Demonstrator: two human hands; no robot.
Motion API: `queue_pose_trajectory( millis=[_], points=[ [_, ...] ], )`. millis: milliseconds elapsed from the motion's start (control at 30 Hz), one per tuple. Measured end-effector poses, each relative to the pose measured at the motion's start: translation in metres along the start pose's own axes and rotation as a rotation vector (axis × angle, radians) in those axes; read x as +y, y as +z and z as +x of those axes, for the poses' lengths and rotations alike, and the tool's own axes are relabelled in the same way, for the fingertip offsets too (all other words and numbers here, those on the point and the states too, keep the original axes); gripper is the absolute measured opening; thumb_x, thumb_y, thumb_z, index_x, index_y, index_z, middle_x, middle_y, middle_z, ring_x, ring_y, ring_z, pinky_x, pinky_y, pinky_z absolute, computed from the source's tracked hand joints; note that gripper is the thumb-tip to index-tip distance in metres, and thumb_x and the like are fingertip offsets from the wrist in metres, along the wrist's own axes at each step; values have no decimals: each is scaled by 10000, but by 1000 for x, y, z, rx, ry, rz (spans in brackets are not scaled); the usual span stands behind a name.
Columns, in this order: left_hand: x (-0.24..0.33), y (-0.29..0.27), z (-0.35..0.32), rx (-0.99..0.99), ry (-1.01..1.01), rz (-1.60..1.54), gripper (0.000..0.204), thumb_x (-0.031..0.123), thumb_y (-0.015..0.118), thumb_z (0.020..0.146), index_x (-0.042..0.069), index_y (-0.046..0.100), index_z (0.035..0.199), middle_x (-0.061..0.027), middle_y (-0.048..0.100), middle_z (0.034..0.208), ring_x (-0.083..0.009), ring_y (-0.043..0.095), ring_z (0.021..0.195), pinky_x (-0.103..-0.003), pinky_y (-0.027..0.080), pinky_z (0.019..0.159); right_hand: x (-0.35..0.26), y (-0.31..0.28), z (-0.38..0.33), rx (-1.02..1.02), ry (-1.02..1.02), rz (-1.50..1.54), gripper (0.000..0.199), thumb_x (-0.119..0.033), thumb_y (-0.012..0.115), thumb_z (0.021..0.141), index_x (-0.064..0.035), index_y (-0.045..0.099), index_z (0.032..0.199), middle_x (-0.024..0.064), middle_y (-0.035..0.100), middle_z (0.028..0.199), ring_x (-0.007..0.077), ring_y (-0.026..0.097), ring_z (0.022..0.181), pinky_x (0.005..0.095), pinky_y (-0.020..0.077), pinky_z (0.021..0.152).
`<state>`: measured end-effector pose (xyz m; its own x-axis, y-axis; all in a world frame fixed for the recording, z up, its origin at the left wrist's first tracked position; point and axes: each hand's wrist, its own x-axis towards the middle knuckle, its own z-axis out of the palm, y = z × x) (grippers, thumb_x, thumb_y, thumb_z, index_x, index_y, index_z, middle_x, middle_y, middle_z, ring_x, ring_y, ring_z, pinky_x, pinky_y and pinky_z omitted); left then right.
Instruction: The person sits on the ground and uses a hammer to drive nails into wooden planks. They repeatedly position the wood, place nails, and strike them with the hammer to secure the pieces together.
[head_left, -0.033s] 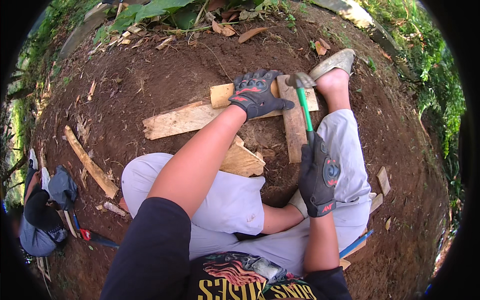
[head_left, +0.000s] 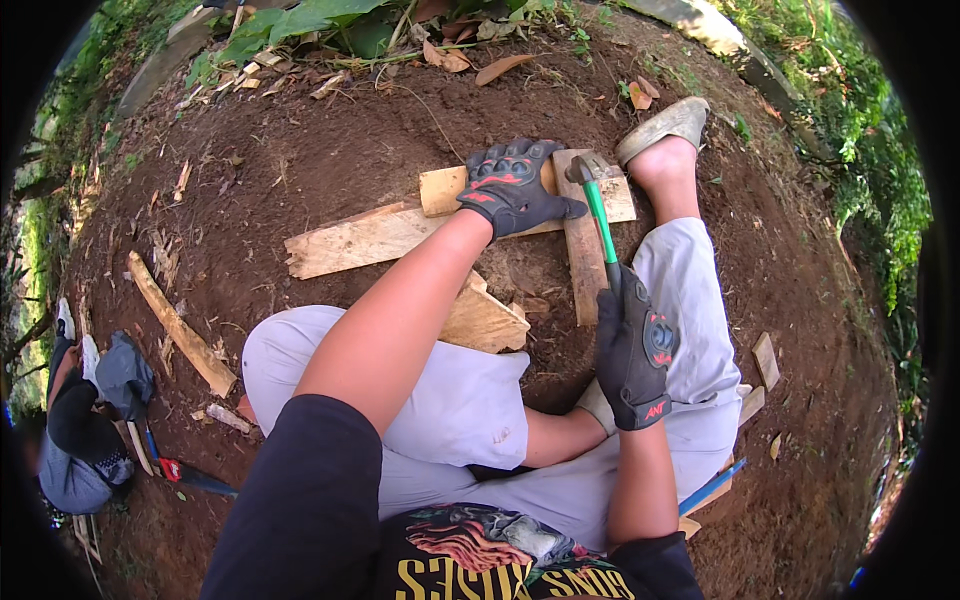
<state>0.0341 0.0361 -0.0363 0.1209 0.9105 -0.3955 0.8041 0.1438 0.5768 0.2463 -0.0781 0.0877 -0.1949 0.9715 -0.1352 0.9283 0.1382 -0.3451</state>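
Note:
My left hand [head_left: 512, 188], in a black glove with red marks, is closed over a pale wooden board [head_left: 440, 190], its fingers bent over the far side and its thumb pointing right. Under it a longer pale board [head_left: 360, 243] runs left to right. A narrower brown board [head_left: 584, 255] lies crosswise over the right part of these. My right hand [head_left: 637, 345], gloved alike, grips a hammer [head_left: 604, 222] with a green and black handle. The hammer's metal head is at the upper part of the crosswise board; whether it touches a nail is too small to tell.
A broken wood piece [head_left: 485, 318] lies before my knee, a curved stick [head_left: 180, 325] to the left. A handsaw [head_left: 195, 478] rests near a seated person [head_left: 85, 440]. Wood offcuts [head_left: 766, 360] lie right of my leg; my foot [head_left: 665, 150] is beside the boards.
The hammer head has come slightly left and down onto the crosswise board, and my right hand has tilted with it. My left hand and the boards have stayed in place.

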Motion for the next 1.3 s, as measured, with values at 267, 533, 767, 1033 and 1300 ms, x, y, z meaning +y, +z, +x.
queue_pose_trajectory(
  millis=[267,533,767,1033,1300],
  points=[
    [0,1,1,-10,-12,-4,1138,883,696,781,185,457,1647,-173,515,1622,-395,469,1516,-573,307,1264,-18,-20,-8,238,-29,120,339,-148,569,1100,51,664,1358,287,740,1127,458,732,1011,498,577,884],
    [-3,5,0,21,-13,1,1129,882,688,791,173,465,1642,-179,516,1619,-396,471,1514,-581,305,1264,-22,-30,-5,140,51,115,384,-181,533,1133,37,629,1434,211,750,1140,316,723,921,443,557,827],
    [-1,4,1,13,14,-6,1116,877,689,796,168,478,1631,-182,537,1588,-400,482,1499,-590,299,1263,2,7,-4,-2,-78,-110,303,-132,582,1102,22,658,1351,267,755,1150,416,752,978,514,588,826],
    [-4,6,0,23,-19,-32,1098,860,718,778,195,492,1621,-156,514,1615,-379,447,1525,-600,257,1275,-8,-11,-15,360,-33,97,334,-158,499,1138,55,621,1365,136,734,985,304,664,720,432,534,693],
    [-6,10,-2,21,-22,-19,1112,873,696,790,190,472,1640,-164,506,1622,-397,451,1522,-594,275,1273,-20,-26,4,238,20,58,357,-178,504,1147,62,603,1392,243,724,1167,417,709,974,496,544,872]
  ],
)
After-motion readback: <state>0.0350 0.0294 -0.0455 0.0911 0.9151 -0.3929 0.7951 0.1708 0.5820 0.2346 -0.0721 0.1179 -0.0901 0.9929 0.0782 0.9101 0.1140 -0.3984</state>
